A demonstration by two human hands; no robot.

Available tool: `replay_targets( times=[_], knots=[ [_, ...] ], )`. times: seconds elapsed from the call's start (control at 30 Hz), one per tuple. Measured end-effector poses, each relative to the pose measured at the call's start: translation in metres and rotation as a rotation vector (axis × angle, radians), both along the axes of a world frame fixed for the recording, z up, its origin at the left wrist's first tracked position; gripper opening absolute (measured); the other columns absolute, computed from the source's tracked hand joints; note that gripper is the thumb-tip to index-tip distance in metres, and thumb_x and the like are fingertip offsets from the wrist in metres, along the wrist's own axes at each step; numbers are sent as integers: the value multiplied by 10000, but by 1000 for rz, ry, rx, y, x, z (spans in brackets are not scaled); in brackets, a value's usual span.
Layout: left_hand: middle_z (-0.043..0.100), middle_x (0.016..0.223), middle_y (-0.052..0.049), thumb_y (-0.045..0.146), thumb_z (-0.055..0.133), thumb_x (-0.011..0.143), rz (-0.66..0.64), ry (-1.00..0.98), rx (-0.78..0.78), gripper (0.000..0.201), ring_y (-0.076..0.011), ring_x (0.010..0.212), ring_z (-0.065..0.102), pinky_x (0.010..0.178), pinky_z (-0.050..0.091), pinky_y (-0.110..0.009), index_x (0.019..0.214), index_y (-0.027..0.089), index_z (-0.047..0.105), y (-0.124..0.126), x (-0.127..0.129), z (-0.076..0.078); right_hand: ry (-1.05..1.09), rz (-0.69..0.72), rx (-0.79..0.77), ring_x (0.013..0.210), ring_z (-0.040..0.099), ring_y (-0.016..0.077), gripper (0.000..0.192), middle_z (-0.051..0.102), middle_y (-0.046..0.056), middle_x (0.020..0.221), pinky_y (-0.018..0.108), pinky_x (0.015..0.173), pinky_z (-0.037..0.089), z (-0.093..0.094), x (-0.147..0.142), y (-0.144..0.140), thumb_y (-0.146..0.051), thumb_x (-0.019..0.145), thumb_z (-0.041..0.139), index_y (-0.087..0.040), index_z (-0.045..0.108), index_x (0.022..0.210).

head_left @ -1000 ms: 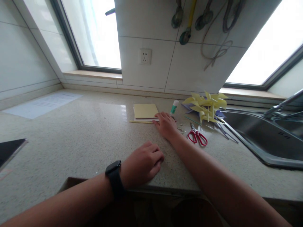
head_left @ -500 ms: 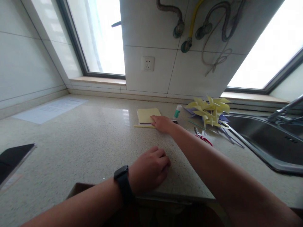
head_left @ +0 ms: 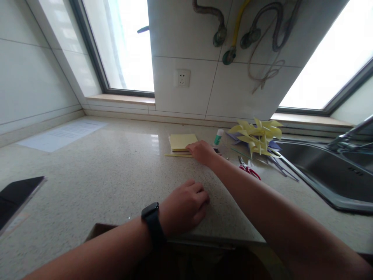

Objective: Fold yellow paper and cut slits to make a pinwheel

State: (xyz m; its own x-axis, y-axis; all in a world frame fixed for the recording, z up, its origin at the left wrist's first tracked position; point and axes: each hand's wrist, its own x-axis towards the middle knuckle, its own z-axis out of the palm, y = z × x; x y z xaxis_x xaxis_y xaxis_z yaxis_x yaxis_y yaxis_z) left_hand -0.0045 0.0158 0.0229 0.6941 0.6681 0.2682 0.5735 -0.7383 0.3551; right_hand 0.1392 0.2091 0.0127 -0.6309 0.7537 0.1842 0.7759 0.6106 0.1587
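Nearest, left hand (head_left: pixel 182 204) loosely curled and empty on counter (head_left: pixel 101 175), same as before; farther, right hand (head_left: pixel 202 152) now settled on yellow paper stack (head_left: pixel 182 142), grip hidden, red scissors (head_left: pixel 247 170) and glue stick (head_left: pixel 218 137) beside.
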Motion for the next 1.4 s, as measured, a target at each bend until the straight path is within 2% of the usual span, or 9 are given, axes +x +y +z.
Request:
replay_targets(
  times=[0.33,0.67,0.8,0.9,1.0,1.07,1.17,1.23,1.4],
  knots=[
    [648,969,-76,154,568,915,12,-57,-74,131,-235,946,550,836,479,-353,981,165,680,2,1,1,210,16,132,1071,659,216,223,731,89,1091,413,1017,462,9,36,-13,-241,1034,502,-185,700,1121],
    [654,979,-81,127,583,883,17,-99,-143,146,-231,969,548,862,464,-342,979,158,689,1,0,1,259,25,73,1072,648,240,355,611,101,1293,451,889,568,-10,12,1,-357,978,624,-181,590,1284],
    [663,958,-79,121,573,882,20,-187,-219,161,-232,969,556,869,442,-354,957,159,710,5,-2,-1,408,53,124,945,679,218,161,742,83,1034,424,941,514,7,27,-4,-275,995,593,-191,725,1033],
    [684,952,-84,241,576,930,47,-425,-449,173,-241,963,576,887,431,-384,955,166,729,14,-6,-7,554,106,192,954,664,238,159,774,72,979,409,935,488,30,45,-21,-286,985,607,-210,747,993],
    [708,984,-129,552,439,985,96,-788,-845,500,-243,876,623,826,480,-403,995,137,717,28,-12,-13,653,203,209,941,643,223,162,771,49,958,383,900,502,48,62,-52,-326,984,610,-233,742,1002],
    [702,1124,-174,714,253,964,90,-1065,-1060,758,-267,964,651,859,499,-420,1162,115,673,37,-17,-13,666,317,164,944,636,204,120,765,16,993,359,877,513,51,71,-75,-325,969,636,-276,743,994],
    [664,1266,-203,852,291,865,67,-1453,-1353,926,-303,1091,646,926,487,-414,1283,96,625,46,-27,-8,696,564,-33,944,616,199,150,749,26,1010,364,861,508,41,82,-100,-234,954,658,-281,729,1078],
    [678,1247,-211,775,436,886,137,-1550,-1425,828,-309,1099,650,959,479,-419,1300,80,613,49,-31,-5,700,610,-129,968,606,200,197,741,38,1037,371,876,502,31,88,-106,-184,953,650,-273,716,1116],
    [703,1220,-150,198,695,845,267,-1513,-1370,499,-276,1044,682,956,485,-412,1331,150,591,48,-29,-7,666,587,-344,1058,589,191,254,719,36,1098,364,925,492,26,100,-102,-115,950,629,-279,708,1127]
  ],
)
